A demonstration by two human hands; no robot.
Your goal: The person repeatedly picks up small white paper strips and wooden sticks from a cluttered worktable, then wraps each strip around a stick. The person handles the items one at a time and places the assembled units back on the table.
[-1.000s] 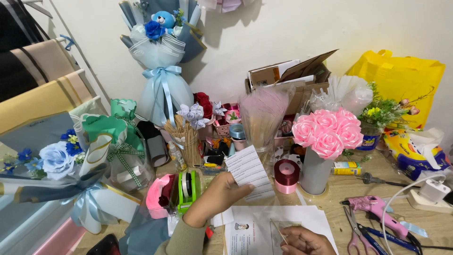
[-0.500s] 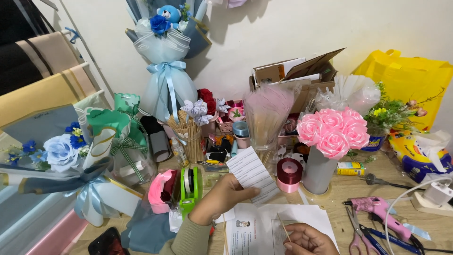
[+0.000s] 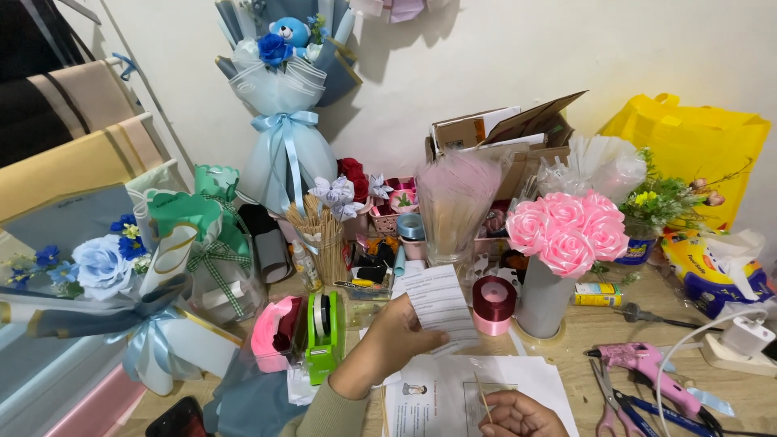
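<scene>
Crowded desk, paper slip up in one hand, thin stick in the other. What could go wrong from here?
1. The left hand holds the paper slip close to the maroon ribbon spool and the vase of pink ribbon roses; a sweep might tip them.
2. The right hand pinches a thin wooden stick; such a stick may snap or slip.

A plain cream wall (image 3: 647,48) rises behind a cluttered wooden table (image 3: 615,328), evenly lit.

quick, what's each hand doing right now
Left hand: closed on a slip of paper.
Right hand: closed on a thin wooden stick.
</scene>
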